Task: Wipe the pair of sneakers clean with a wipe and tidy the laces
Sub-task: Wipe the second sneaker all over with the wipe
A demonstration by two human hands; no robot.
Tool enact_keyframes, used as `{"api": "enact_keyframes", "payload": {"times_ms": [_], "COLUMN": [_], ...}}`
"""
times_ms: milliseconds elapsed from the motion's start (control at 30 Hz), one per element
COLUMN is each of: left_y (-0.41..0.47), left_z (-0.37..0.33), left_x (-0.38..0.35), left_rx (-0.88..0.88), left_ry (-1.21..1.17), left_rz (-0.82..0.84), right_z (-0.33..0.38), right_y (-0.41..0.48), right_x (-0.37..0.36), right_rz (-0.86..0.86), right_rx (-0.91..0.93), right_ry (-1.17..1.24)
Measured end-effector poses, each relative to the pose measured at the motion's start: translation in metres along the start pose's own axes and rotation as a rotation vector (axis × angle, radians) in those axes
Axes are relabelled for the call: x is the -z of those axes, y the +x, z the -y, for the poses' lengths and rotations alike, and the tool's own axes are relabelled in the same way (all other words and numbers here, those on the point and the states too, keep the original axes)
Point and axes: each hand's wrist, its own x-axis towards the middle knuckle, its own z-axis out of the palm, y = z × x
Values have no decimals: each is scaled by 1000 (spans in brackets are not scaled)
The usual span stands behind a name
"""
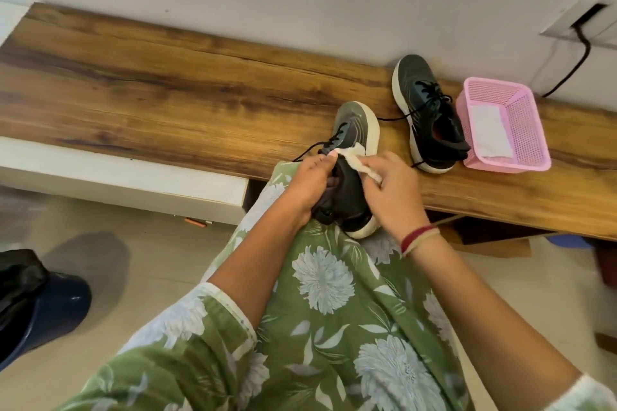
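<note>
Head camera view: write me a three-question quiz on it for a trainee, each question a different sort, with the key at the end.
1. True or false: the second sneaker stands on the bench beside the pink basket.
2. The left hand grips the held sneaker. What does the right hand press on it? A. brush B. wipe C. sponge
3. Fill in: the second sneaker's laces lie ____ across the bench.
Key: 1 true; 2 B; 3 loose.
</note>
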Motion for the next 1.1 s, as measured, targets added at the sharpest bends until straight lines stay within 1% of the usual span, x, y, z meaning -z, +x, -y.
{"api": "enact_keyframes", "payload": {"times_ms": [67, 167, 233, 333, 367, 433, 500, 600, 733, 800, 833, 867, 900, 933, 967, 1000, 1033, 1100], "left_y": [-1, 2, 2, 3, 3, 7, 8, 12, 9, 7, 7, 7, 6, 7, 8, 9, 8, 10], "left_z": [1, 5, 4, 3, 2, 4, 6, 8, 8, 5, 4, 4, 3, 4, 6, 7, 6, 7], "left_x": [3, 4, 2, 2, 3, 4, 5, 6, 5, 3, 2, 1, 1, 2, 4, 5, 5, 7], "left_rx": [5, 0, -1, -12, -16, -17, -14, -16, -12, -15, -18, -20, -20, -20, -17, -10, 2, 18], "left_ry": [4, 33, 31, 10, 11, 11, 30, 51, 75, 66, 63, 62, 51, 45, 47, 60, 58, 76], "left_rz": [0, 12, 12, 16, 7, 0, 5, 11, 15, 38, 45, 41, 25, 11, 13, 15, 17, 5], "right_z": [-2, -7, -8, 0, 2, 4, 3, -1, -6, -10, -10, -9, -6, -3, -1, 0, 0, 1], "right_y": [-21, -45, -57, -58, -52, -33, -16, -18, -44, -52, -54, -52, -46, -36, -23, -8, 6, 28], "right_x": [-5, 0, 3, 17, 21, 25, 17, -4, -8, -1, 3, 9, 15, 20, 25, 28, 31, 33], "right_rz": [6, 13, 56, 138, 123, -1, -90, -65, -97, -77, -53, -22, -3, -6, -33, -101, -185, -309], "right_rx": [124, 216, 260, 210, 179, 128, 86, 74, 206, 287, 307, 282, 195, 62, -79, -173, -194, -123], "right_ry": [-154, -213, -225, -26, 36, 85, 38, -115, -236, -302, -285, -202, -56, 130, 295, 381, 356, 165]}}
